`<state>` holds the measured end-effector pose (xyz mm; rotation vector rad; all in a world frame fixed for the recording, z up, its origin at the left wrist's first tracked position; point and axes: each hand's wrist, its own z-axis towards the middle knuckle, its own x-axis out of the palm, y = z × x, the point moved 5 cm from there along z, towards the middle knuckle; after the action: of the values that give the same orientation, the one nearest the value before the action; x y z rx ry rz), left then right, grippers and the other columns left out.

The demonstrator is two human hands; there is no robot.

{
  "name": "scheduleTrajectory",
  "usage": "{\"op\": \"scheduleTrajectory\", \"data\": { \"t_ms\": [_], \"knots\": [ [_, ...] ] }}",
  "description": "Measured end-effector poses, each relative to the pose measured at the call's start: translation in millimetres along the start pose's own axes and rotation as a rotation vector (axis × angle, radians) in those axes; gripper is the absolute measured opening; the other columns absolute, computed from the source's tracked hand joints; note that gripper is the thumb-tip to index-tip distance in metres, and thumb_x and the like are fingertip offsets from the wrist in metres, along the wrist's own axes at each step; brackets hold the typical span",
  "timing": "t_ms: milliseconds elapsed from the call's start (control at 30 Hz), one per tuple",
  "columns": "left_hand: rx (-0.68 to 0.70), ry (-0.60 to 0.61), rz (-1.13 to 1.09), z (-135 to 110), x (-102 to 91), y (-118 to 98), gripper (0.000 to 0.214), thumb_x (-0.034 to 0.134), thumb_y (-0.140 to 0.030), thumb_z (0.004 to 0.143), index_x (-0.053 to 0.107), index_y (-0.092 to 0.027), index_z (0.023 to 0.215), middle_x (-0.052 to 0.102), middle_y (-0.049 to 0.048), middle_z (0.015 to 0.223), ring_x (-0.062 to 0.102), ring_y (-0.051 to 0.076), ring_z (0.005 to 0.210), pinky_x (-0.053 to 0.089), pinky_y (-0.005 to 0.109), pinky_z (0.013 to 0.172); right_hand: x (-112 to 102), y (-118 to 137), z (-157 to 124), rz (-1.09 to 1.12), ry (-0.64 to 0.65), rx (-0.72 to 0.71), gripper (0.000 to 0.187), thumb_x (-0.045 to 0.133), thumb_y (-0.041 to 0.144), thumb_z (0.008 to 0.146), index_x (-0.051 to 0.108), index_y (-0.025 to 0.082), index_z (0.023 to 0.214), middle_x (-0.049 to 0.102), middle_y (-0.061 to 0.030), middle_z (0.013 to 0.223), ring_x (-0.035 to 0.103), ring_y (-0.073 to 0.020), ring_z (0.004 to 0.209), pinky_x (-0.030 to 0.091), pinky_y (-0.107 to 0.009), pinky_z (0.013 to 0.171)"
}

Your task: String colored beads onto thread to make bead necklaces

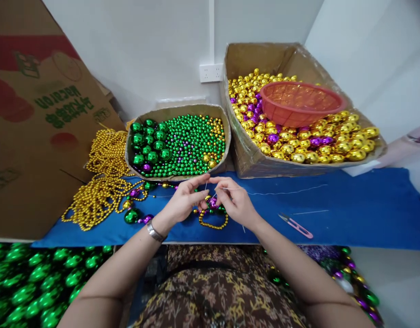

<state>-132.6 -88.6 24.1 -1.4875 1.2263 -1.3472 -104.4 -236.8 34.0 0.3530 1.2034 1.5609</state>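
Observation:
My left hand [184, 200] and my right hand [232, 200] meet over the blue cloth [349, 209], fingers pinched on a thin white thread [285, 192] that trails off to the right. A short strand of gold, purple and green beads [213, 218] hangs just below the fingers and curls on the cloth. A wristwatch [155, 231] sits on my left wrist. The fingertips nearly touch each other near a purple bead [213, 203].
A cardboard tray of green beads [182, 141] stands behind my hands. A larger box of gold and purple balls [298, 136] holds a red basket [300, 102]. Gold bead strands [100, 182] pile at left. Pink snips [296, 226] lie at right. Green balls [35, 282] fill the lower left.

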Motion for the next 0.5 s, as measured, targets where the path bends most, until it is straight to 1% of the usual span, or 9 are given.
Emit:
{"op": "scheduleTrajectory", "data": {
  "t_ms": [67, 133, 167, 200, 233, 300, 367, 433, 500],
  "knots": [
    [-0.02, 0.052, 0.003, 1, 0.8, 0, 0.058, 0.077, -0.019, 0.072, 0.06, -0.019, 0.128, 0.07, 0.0089, 0.105, 0.059, 0.005, 0.047, 0.049, 0.018, 0.044, 2, 2, 3, 0.026, 0.097, -0.052, 0.018, 0.042, 0.03, 0.099, 0.053, 0.021, 0.088, 0.063, -0.0097, 0.12, 0.059, -0.008, 0.058, 0.051, -0.028, 0.068],
    [-0.038, 0.098, 0.01, 2, 1.9, 0, 0.062, 0.077, -0.018, 0.072, 0.057, -0.016, 0.131, 0.071, 0.0037, 0.083, 0.059, 0.006, 0.045, 0.049, 0.017, 0.044, 2, 3, 9, 0.018, 0.181, -0.109, 0.017, 0.041, 0.029, 0.099, 0.053, 0.021, 0.09, 0.064, -0.0094, 0.119, 0.06, -0.0096, 0.063, 0.05, -0.028, 0.07],
    [-0.043, 0.111, 0.012, 2, 2.3, 0, 0.063, 0.076, -0.017, 0.072, 0.056, -0.016, 0.132, 0.07, 0.0024, 0.077, 0.059, 0.007, 0.044, 0.049, 0.017, 0.043, 2, 3, 12, 0.008, 0.216, -0.136, 0.017, 0.04, 0.028, 0.099, 0.053, 0.021, 0.091, 0.064, -0.0093, 0.118, 0.061, -0.0105, 0.066, 0.05, -0.028, 0.071],
    [-0.045, 0.116, 0.015, 2, 2.3, 0, 0.063, 0.076, -0.016, 0.072, 0.056, -0.015, 0.132, 0.07, 0.0026, 0.078, 0.059, 0.007, 0.044, 0.049, 0.017, 0.043, 2, 2, 14, -0.009, 0.245, -0.16, 0.016, 0.039, 0.027, 0.099, 0.053, 0.021, 0.092, 0.065, -0.0091, 0.115, 0.062, -0.0115, 0.07, 0.05, -0.028, 0.073],
    [-0.044, 0.115, 0.017, 2, 2.1, 0, 0.064, 0.076, -0.016, 0.073, 0.055, -0.016, 0.133, 0.071, 0.0043, 0.084, 0.059, 0.006, 0.044, 0.049, 0.017, 0.044, 3, 2, 17, -0.031, 0.267, -0.181, 0.016, 0.039, 0.026, 0.099, 0.053, 0.02, 0.093, 0.066, -0.0088, 0.111, 0.063, -0.0125, 0.073, 0.049, -0.028, 0.074],
    [-0.036, 0.12, 0.024, 2, 2.2, -1, 0.066, 0.075, -0.015, 0.073, 0.054, -0.019, 0.135, 0.07, 0.0095, 0.105, 0.06, 0.005, 0.046, 0.049, 0.017, 0.044, 3, 0, 21, -0.096, 0.293, -0.216, 0.014, 0.039, 0.024, 0.097, 0.053, 0.02, 0.095, 0.067, -0.0083, 0.103, 0.063, -0.0144, 0.08, 0.048, -0.028, 0.075],
    [-0.02, 0.137, 0.033, 1, 2.6, -3, 0.068, 0.074, -0.014, 0.074, 0.051, -0.023, 0.138, 0.062, 0.014, 0.127, 0.06, 0.003, 0.048, 0.05, 0.017, 0.045, 5, -2, 24, -0.169, 0.311, -0.237, 0.013, 0.04, 0.021, 0.095, 0.052, 0.019, 0.095, 0.067, -0.0082, 0.1, 0.063, -0.0159, 0.084, 0.047, -0.029, 0.075],
    [0.005, 0.146, 0.034, 0, 2.5, -4, 0.07, 0.072, -0.014, 0.075, 0.049, -0.026, 0.14, 0.053, 0.0161, 0.14, 0.06, 0.002, 0.049, 0.05, 0.017, 0.046, 6, -5, 26, -0.235, 0.325, -0.231, 0.012, 0.039, 0.02, 0.094, 0.052, 0.019, 0.092, 0.067, -0.0078, 0.096, 0.062, -0.016, 0.082, 0.045, -0.028, 0.073],
    [0.03, 0.146, 0.036, -2, 1.5, -6, 0.071, 0.072, -0.014, 0.076, 0.048, -0.029, 0.141, 0.044, 0.0164, 0.147, 0.059, 0.001, 0.049, 0.051, 0.017, 0.046, 5, -8, 28, -0.298, 0.339, -0.206, 0.011, 0.04, 0.02, 0.093, 0.051, 0.019, 0.09, 0.066, -0.0056, 0.086, 0.06, -0.0153, 0.073, 0.042, -0.027, 0.067]
  ]
}}
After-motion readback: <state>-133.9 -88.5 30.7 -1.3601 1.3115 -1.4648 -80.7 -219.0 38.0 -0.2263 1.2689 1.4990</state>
